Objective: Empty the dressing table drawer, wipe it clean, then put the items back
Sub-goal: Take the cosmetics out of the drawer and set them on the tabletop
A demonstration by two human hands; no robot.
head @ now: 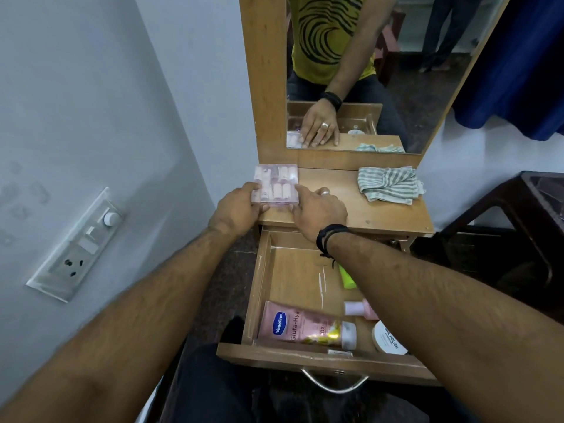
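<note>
A clear plastic box of pink false nails (276,184) lies at the left end of the dressing table top (375,215). My left hand (239,209) grips its left edge and my right hand (319,212) holds its right edge. Below, the wooden drawer (262,288) is pulled out. Inside it lie a pink Vaseline tube (302,328), a green tube (347,277), a small pink bottle (358,309) and a white round jar (387,337), the last three partly hidden by my right forearm.
A striped grey-green cloth (389,184) lies crumpled on the right of the table top. The mirror (396,71) stands behind. A switchboard (79,245) is on the left wall, a dark wooden chair (518,239) at the right, a blue curtain (525,71) beyond.
</note>
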